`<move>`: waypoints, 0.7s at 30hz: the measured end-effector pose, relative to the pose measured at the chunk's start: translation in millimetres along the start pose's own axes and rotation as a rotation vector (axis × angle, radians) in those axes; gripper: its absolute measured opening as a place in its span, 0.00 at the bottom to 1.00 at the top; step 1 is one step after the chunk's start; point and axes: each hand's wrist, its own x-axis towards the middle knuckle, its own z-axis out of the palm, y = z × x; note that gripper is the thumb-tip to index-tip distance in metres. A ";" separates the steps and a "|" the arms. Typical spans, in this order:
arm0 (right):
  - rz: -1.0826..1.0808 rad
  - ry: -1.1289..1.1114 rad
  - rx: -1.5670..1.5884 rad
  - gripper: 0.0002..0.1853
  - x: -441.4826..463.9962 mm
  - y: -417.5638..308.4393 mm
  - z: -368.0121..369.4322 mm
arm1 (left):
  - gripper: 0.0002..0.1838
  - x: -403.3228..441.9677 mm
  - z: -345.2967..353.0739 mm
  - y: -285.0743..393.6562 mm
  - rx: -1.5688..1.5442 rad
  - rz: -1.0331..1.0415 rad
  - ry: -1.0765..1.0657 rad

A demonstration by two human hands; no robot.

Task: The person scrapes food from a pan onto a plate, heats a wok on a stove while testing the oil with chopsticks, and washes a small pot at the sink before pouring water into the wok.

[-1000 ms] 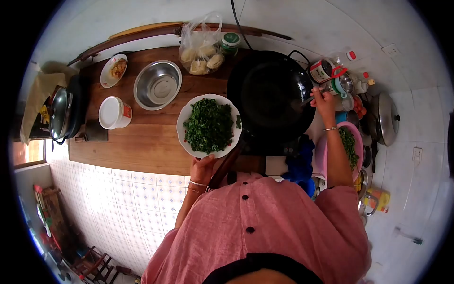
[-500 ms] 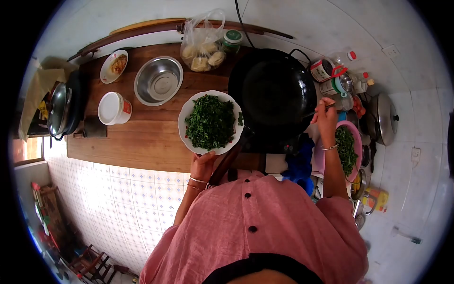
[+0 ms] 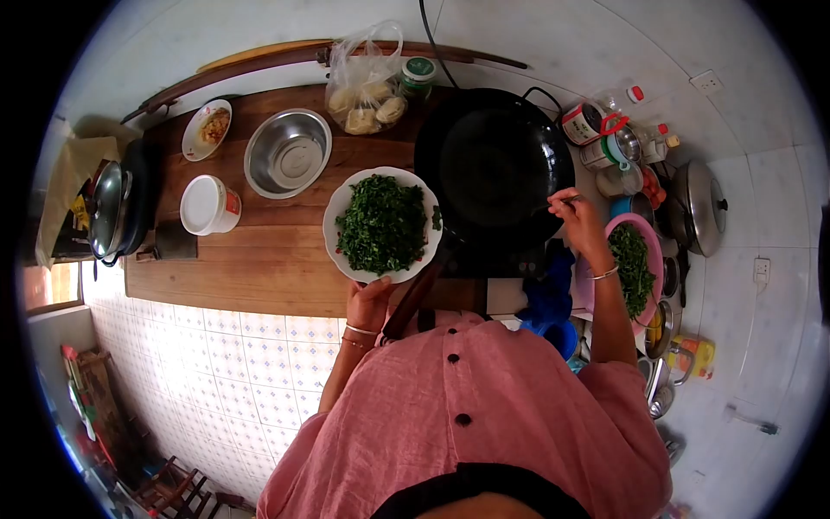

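My left hand (image 3: pixel 370 301) grips the near rim of a white scalloped plate (image 3: pixel 332 227), thumb on top. Chopped dark leafy greens (image 3: pixel 380 223) are heaped on it, with a few red bits at the edge. A small clump of leaves (image 3: pixel 437 218) hangs at the plate's right edge, beside the wok. To the right is a large black wok (image 3: pixel 488 164), its inside dark and shiny. Over its near right rim, my right hand (image 3: pixel 579 223) is closed in a pinch on something thin; what it is, I cannot make out.
On the wooden counter (image 3: pixel 251 281) stand a steel bowl (image 3: pixel 288 153), a white lidded tub (image 3: pixel 210 205), a small food plate (image 3: pixel 207 130), a bag of buns (image 3: pixel 367 99) and a jar (image 3: pixel 418 76). Right of me are a pink basin of greens (image 3: pixel 635 268), bottles and a pot lid (image 3: pixel 699 208).
My right hand has come left and down, closer to the wok's near right rim, and its fingers have turned inward. My left hand and the plate stay almost in place.
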 end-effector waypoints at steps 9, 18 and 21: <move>0.058 -0.046 -0.053 0.09 -22.8 -63.7 -8.3 | 0.31 -0.7 3.5 1.7 0.017 0.019 -0.016; -0.118 0.146 -0.087 0.07 -32.9 -30.1 64.3 | 0.30 -3.3 13.0 4.3 0.016 0.034 -0.010; -0.073 0.206 0.070 0.07 -38.9 -35.6 52.9 | 0.31 -2.6 5.4 2.1 0.009 0.012 -0.020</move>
